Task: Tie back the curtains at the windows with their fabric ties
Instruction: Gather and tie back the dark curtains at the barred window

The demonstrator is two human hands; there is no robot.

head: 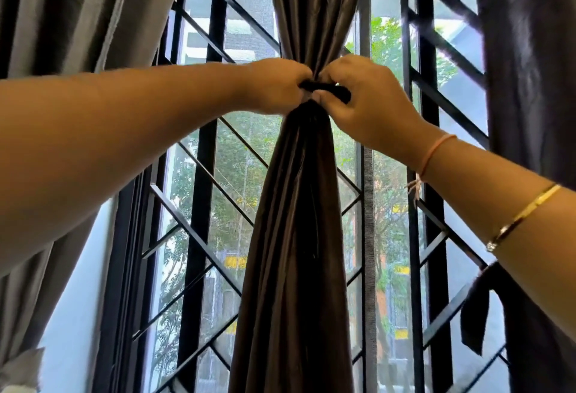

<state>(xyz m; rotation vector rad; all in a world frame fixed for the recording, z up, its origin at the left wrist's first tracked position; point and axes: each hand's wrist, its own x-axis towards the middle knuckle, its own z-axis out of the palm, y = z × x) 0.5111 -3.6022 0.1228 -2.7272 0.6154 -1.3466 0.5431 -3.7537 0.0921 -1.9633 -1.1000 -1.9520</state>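
Big windows with a black metal grille (199, 174) fill the back, and green trees (386, 49) show through the glass. From the head view, a dark brown curtain (296, 236) hangs down the middle. It is squeezed into a thin bunch high up, and it spreads out wide above and below that spot. A black tie (330, 91) goes across the bunch right at the thin part. The left hand (274, 85) is on the left side of the bunch, with its fingers (299, 79) curled in tight and holding one end of the tie. The right hand (367, 105) is on the other side, touching the left one, and it pinches the other end of the tie. The right arm wears a pink string (436, 149) and a gold bangle (523, 214). A grey curtain (78, 18) hangs at the far left. Another dark curtain (530, 80) hangs at the far right, with a loose dark strip (477, 314) dangling low beside it.
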